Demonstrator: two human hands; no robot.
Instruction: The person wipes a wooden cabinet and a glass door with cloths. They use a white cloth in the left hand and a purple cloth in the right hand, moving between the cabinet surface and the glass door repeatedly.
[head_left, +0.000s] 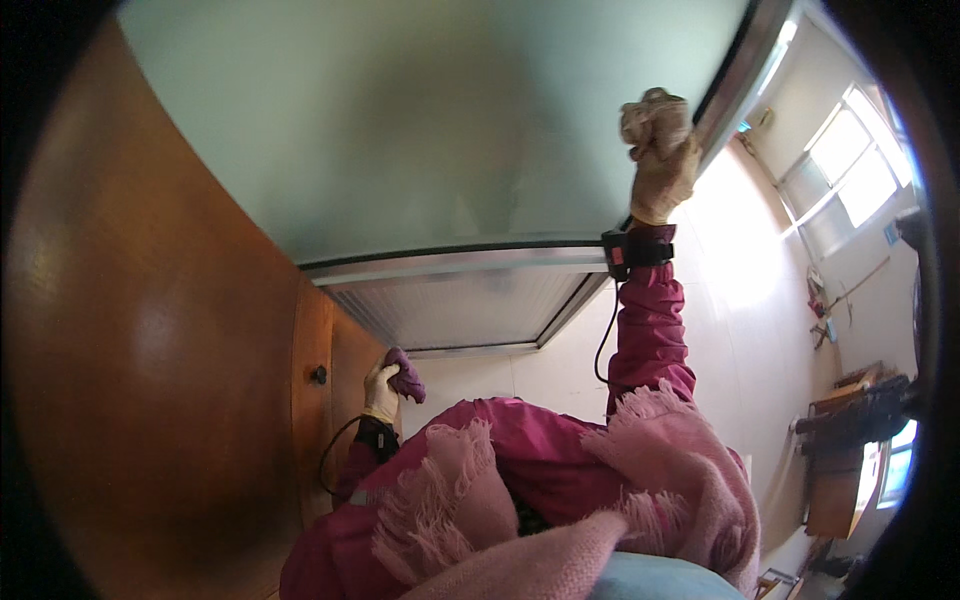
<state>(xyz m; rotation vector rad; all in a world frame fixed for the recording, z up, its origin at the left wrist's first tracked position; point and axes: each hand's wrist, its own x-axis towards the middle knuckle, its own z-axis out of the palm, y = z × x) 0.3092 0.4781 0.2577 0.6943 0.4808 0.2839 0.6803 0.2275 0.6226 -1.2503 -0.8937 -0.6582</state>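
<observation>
My right hand (664, 176), in a pale glove, is raised at the right side of a frosted glass panel (465, 127). It grips a crumpled greyish-brown cloth (654, 112) over the glass near the metal frame (739, 82); whether the cloth touches the pane I cannot tell. Low on the left, my left hand (380, 391), also gloved, holds a folded purple cloth (406, 375). That hand is beside a brown wooden cabinet or door (150, 315) with a small black knob (319, 375). Dark straps with cables are around both wrists.
Below the glass, a metal rail (465, 262) tops a ribbed lower panel (465, 304). Pale floor tiles (720, 315) extend to the right. Farther off are a bright window (855, 161), wooden furniture (832, 491) and a dark object (855, 416). A fringed pink scarf (690, 480) hangs over my front.
</observation>
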